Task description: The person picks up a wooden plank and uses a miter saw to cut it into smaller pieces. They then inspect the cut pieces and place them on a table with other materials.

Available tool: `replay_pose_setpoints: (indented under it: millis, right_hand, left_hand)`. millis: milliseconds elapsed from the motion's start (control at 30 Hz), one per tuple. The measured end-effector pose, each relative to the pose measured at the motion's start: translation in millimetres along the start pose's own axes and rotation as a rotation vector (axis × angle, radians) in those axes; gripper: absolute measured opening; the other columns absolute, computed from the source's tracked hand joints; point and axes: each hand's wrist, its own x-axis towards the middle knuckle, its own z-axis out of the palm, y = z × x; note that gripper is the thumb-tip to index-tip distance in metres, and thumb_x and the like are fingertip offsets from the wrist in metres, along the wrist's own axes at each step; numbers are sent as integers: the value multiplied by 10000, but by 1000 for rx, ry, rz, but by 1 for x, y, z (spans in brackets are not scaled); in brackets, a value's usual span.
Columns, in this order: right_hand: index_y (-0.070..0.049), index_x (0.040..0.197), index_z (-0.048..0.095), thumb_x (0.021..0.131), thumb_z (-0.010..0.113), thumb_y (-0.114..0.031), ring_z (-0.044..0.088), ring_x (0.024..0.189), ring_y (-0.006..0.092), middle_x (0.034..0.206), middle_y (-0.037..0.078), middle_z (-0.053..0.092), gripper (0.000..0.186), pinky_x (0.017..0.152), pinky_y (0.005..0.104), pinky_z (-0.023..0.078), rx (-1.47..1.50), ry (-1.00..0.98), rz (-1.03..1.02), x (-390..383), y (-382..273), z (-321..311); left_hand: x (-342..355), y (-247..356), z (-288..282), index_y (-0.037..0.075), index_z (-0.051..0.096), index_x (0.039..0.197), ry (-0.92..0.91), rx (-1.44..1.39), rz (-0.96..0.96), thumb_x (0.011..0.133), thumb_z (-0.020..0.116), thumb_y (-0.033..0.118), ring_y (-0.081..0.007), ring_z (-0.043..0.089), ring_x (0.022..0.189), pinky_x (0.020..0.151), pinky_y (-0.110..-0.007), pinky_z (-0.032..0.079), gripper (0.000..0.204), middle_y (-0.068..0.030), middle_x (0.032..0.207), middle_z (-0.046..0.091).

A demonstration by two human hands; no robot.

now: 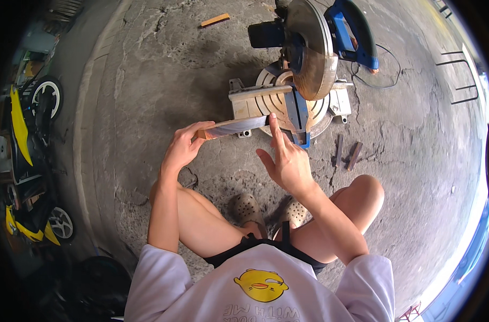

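A short wooden board (236,126), grey-brown on its face with a lighter top edge, is held on its long edge just in front of the miter saw (314,64). My left hand (183,149) pinches the board's left end between thumb and fingers. The index finger of my right hand (290,165) is stretched out and touches the board's right end, while its thumb stands apart. The saw's slotted base (255,107) lies right behind the board. Its round blade guard (311,51) and blue handle (365,40) are raised above the base.
Two short dark wood offcuts (354,156) lie on the cracked concrete floor right of the saw. Another wood strip (215,21) lies farther back. A black power cord (397,70) loops behind the handle. A yellow-and-black motorbike (21,126) stands at the left.
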Motion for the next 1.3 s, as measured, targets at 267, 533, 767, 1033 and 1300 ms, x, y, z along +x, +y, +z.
replay_pose_setpoints:
  millis: [267, 533, 767, 1033, 1300]
  right_hand:
    - [-20, 1523, 235, 838, 714, -214, 603, 622, 276, 793, 97, 577, 858, 619, 366, 523, 29, -30, -197, -4, -19, -7]
    - [18, 1524, 198, 819, 730, -202, 623, 634, 307, 850, 131, 647, 911, 586, 402, 520, 115, -48, -56, -6, -14, 8]
    - [3, 1290, 563, 852, 700, -139, 621, 511, 227, 713, 89, 656, 481, 522, 342, 517, 99, 78, -24, -7, -33, -64]
    - [-24, 1203, 619, 770, 772, -466, 629, 915, 352, 1005, 167, 653, 638, 823, 443, 491, 16, -85, -179, 6, -111, -276]
    - [18, 1179, 619, 809, 688, -571, 618, 1062, 345, 1101, 177, 663, 699, 919, 422, 475, 276, -171, -87, 2, -284, -442]
  left_hand:
    - [4, 10, 2, 54, 660, 1181, -17, -4, -12, 833, 603, -109, -268, 687, 1021, 842, -343, 554, 389, -131, 1145, 690]
    - [12, 15, 12, 91, 660, 1174, -54, 35, 20, 812, 627, -75, -348, 632, 1111, 942, -403, 518, 400, -144, 1177, 673]
    - [15, 55, 9, 74, 627, 1184, -165, 146, -79, 812, 668, -9, -331, 615, 1127, 945, -436, 507, 383, -116, 1194, 664]
    - [-7, 216, -94, 89, 642, 1187, -355, 76, 91, 825, 671, 0, -317, 625, 1114, 944, -411, 519, 374, -105, 1189, 670]
    - [-76, 392, -209, 161, 638, 1232, -210, 7, 111, 819, 648, -11, -291, 656, 1027, 891, -395, 532, 447, -43, 1183, 676]
